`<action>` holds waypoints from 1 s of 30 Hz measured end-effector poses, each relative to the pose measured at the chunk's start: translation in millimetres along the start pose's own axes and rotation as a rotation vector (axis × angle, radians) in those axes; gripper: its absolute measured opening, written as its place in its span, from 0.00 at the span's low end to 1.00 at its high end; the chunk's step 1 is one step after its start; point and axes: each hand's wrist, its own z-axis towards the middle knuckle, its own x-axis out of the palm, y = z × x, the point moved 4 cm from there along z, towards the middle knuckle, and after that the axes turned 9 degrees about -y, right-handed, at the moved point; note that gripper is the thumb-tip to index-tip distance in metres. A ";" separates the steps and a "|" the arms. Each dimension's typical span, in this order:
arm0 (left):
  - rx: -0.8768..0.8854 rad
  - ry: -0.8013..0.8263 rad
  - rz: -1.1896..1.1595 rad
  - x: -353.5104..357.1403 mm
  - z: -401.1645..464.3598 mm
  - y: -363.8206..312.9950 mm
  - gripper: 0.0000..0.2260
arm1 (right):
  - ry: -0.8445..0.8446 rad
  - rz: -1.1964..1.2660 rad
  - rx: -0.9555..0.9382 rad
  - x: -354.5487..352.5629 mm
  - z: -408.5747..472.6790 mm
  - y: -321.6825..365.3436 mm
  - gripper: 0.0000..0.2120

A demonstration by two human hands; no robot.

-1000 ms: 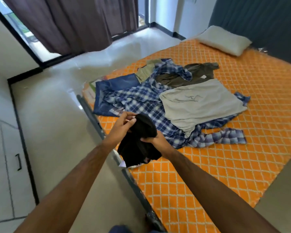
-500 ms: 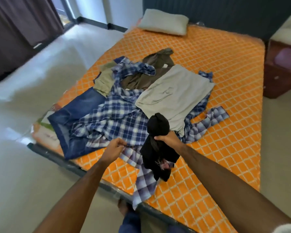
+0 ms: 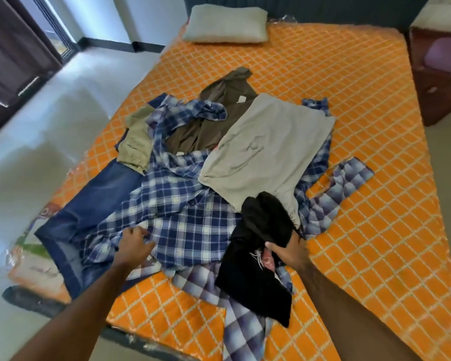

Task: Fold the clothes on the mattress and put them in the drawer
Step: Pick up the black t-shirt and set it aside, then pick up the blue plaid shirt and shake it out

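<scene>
My right hand (image 3: 288,250) grips a black garment (image 3: 261,254), fingers and thumb curled into its bunched middle. It is soft, matte cloth, crumpled into a thick wad at the top and hanging down in a limp dark flap over the near part of the pile; a bit of pale thread-like print and something pinkish show in the folds by my thumb. It sits at about five o'clock from the heap's middle.

My left hand (image 3: 136,244) rests at about seven o'clock on the blue-and-white plaid shirt (image 3: 177,204), fingers curled into the fabric at its edge; whether they actually pinch it I cannot tell. The shirt is thin woven check, sprawled wide and rumpled, one sleeve trailing out toward three o'clock and a paler checked tail falling over the mattress edge toward me.

On top of the shirt lies a flat, smooth grey T-shirt (image 3: 266,149), roughly rectangular with a few soft creases. Beyond it, at twelve o'clock, is a wrinkled brown-olive garment (image 3: 219,121) with a small white tag. At ten o'clock lies a folded khaki piece (image 3: 137,142), and below it stiff blue denim jeans (image 3: 89,209) with a stitched hem.

Everything lies on the mattress (image 3: 362,178), covered in orange quilted cloth with a white diamond lattice. A pale, plump pillow (image 3: 225,27) rests at its far end.
</scene>
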 end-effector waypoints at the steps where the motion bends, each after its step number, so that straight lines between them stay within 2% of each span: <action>1: 0.005 0.009 0.103 4.7 12.8 10.3 0.24 | 0.007 0.028 0.047 10.4 5.7 -10.5 0.57; 4: 0.022 0.006 0.355 11.1 61.7 37.9 0.34 | 0.011 0.141 0.118 40.3 24.1 -28.0 0.59; 6: -0.043 -0.062 0.305 8.6 100.6 52.6 0.41 | -0.047 0.168 0.124 57.0 35.1 -31.5 0.57; 8: -0.123 -0.116 0.242 8.5 143.5 69.9 0.52 | -0.151 0.185 0.153 74.5 46.6 -34.9 0.55; 10: -0.162 -0.100 0.273 6.3 174.8 82.9 0.61 | -0.234 0.172 0.188 82.1 49.6 -38.1 0.55; 12: -0.179 -0.079 0.346 1.3 206.5 102.1 0.66 | -0.285 0.179 0.210 85.2 50.5 -38.2 0.56; 14: -0.192 -0.128 0.330 -9.6 242.0 118.4 0.68 | -0.296 0.239 0.241 84.0 50.7 -32.7 0.54; 17: -0.236 -0.217 0.127 -20.5 293.3 132.3 0.68 | -0.299 0.350 0.273 79.6 50.8 -25.0 0.52; 20: -0.280 -0.181 -0.077 -11.6 331.4 135.8 0.68 | -0.377 0.432 0.267 97.4 46.4 -2.2 0.58; 23: -0.169 -0.220 0.004 13.6 337.7 93.8 0.52 | -0.428 0.475 0.250 130.9 42.9 33.3 0.54; 26: -0.076 -0.238 -0.057 32.2 337.3 46.5 0.50 | -0.434 0.441 0.129 159.8 51.5 77.2 0.50; 28: -0.119 -0.233 -0.114 33.5 341.1 38.6 0.48 | -0.442 0.458 0.094 172.8 55.9 101.0 0.50; 30: -0.092 -0.228 -0.169 34.6 341.8 36.4 0.39 | -0.431 0.468 0.092 181.9 57.3 122.6 0.49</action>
